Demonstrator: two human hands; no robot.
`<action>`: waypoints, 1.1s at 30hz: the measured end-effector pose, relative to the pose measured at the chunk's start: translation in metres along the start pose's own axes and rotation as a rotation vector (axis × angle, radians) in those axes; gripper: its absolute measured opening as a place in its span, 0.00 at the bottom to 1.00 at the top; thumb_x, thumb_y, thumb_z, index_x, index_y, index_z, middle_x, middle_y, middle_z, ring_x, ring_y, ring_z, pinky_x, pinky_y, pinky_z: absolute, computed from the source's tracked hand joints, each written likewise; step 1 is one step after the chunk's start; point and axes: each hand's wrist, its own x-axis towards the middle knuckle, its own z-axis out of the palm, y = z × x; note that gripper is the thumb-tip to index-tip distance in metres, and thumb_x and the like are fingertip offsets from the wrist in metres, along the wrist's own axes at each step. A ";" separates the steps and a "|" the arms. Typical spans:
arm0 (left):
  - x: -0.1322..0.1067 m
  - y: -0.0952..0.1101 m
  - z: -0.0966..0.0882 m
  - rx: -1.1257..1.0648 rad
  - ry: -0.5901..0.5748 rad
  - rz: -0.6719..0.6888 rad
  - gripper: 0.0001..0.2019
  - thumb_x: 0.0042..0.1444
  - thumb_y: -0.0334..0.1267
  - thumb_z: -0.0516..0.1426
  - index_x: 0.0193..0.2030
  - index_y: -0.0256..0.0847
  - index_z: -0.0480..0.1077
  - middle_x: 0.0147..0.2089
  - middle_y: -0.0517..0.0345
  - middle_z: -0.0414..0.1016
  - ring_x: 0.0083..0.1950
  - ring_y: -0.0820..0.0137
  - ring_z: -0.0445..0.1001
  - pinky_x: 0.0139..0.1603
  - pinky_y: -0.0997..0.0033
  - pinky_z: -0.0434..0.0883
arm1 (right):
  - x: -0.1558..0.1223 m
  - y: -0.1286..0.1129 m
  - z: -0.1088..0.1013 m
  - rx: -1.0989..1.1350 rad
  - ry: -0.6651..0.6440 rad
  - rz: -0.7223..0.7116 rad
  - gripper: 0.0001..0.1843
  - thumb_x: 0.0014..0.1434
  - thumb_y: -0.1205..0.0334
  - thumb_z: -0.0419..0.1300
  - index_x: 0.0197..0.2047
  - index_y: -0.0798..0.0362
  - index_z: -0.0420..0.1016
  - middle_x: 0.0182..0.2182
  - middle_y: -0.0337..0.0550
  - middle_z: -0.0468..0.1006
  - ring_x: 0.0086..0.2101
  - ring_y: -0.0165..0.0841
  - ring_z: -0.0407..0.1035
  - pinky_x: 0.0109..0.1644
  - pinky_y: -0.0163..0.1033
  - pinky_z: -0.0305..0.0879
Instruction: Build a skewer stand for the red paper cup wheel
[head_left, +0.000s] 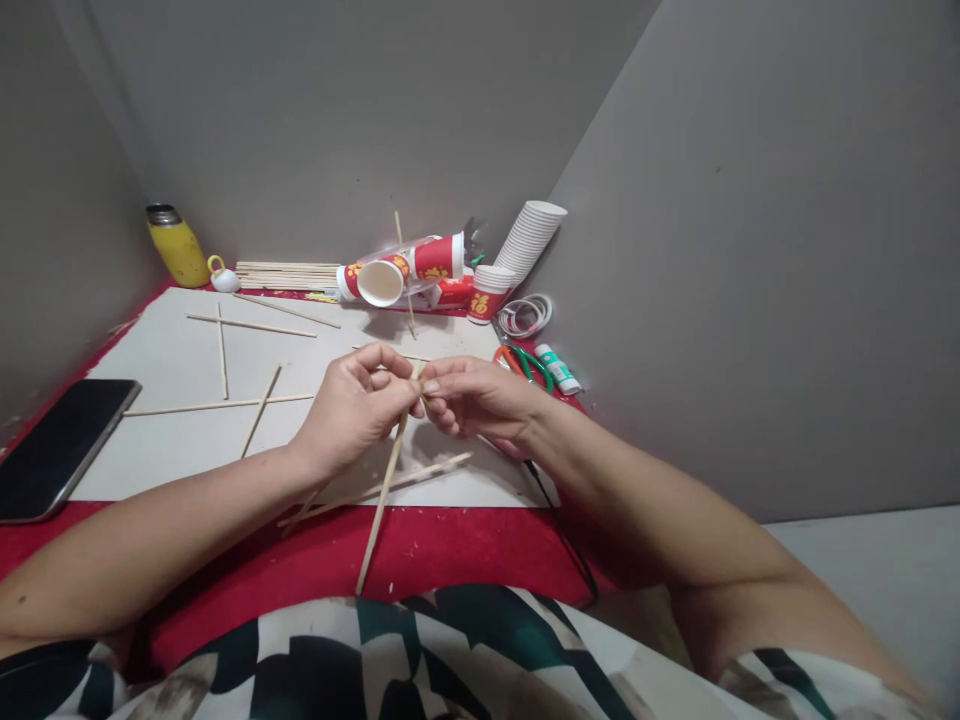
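Observation:
Over the white board (169, 450), my left hand (367, 395) pinches a thin wooden stick (380, 510) near its upper end. The stick slants down toward my body, past the board's front edge. My right hand (476, 395) meets the left at that upper end, thumb and fingers pressed together; whatever small thing they grip is hidden. Beneath the hands, another wooden stick (442, 466) lies at an angle, partly crossed by the held one. More loose sticks, including a crossed pair (251, 323), rest on the board to the left.
A black phone (64, 445) lies at left. Along the back stand a yellow bottle (178, 248), a stick bundle (289, 275), red-and-white paper cups joined with a stick (439, 258) and stacked white cups (529, 240). Scissors (536, 365), a glue stick (559, 370) and a coiled cable (525, 317) sit right.

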 end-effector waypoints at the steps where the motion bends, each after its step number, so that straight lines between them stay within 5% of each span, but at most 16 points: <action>1: -0.001 -0.001 0.001 0.034 -0.021 -0.005 0.07 0.45 0.30 0.58 0.31 0.39 0.65 0.21 0.65 0.73 0.15 0.84 0.56 0.18 0.82 0.54 | 0.003 -0.005 -0.003 0.009 -0.043 0.056 0.11 0.44 0.63 0.69 0.27 0.58 0.71 0.17 0.35 0.71 0.16 0.21 0.61 0.19 0.26 0.60; 9: 0.000 -0.003 -0.001 0.105 -0.083 -0.074 0.10 0.47 0.30 0.57 0.36 0.41 0.63 0.22 0.64 0.75 0.16 0.83 0.57 0.18 0.83 0.55 | 0.020 -0.046 -0.006 -0.300 -0.185 0.135 0.04 0.46 0.69 0.63 0.24 0.59 0.72 0.14 0.35 0.70 0.13 0.22 0.61 0.16 0.26 0.59; 15: 0.002 -0.002 -0.001 0.094 -0.094 -0.147 0.11 0.45 0.29 0.57 0.36 0.42 0.61 0.21 0.63 0.75 0.14 0.82 0.56 0.16 0.83 0.53 | 0.020 -0.061 0.004 -0.458 -0.079 0.192 0.04 0.46 0.74 0.61 0.22 0.60 0.73 0.13 0.36 0.69 0.13 0.21 0.59 0.15 0.25 0.56; 20: 0.001 0.004 0.002 0.071 -0.061 -0.189 0.12 0.45 0.30 0.57 0.36 0.42 0.61 0.21 0.63 0.74 0.14 0.82 0.55 0.15 0.83 0.52 | 0.014 -0.058 0.009 -0.324 -0.015 0.272 0.04 0.45 0.74 0.60 0.22 0.60 0.73 0.12 0.34 0.66 0.12 0.21 0.56 0.13 0.25 0.54; 33: 0.000 0.002 0.000 -0.083 -0.130 -0.207 0.06 0.49 0.33 0.61 0.32 0.36 0.68 0.25 0.59 0.75 0.16 0.84 0.56 0.13 0.84 0.50 | -0.005 -0.043 0.010 -0.074 0.070 0.150 0.04 0.53 0.74 0.60 0.32 0.57 0.72 0.20 0.38 0.77 0.16 0.25 0.69 0.16 0.25 0.63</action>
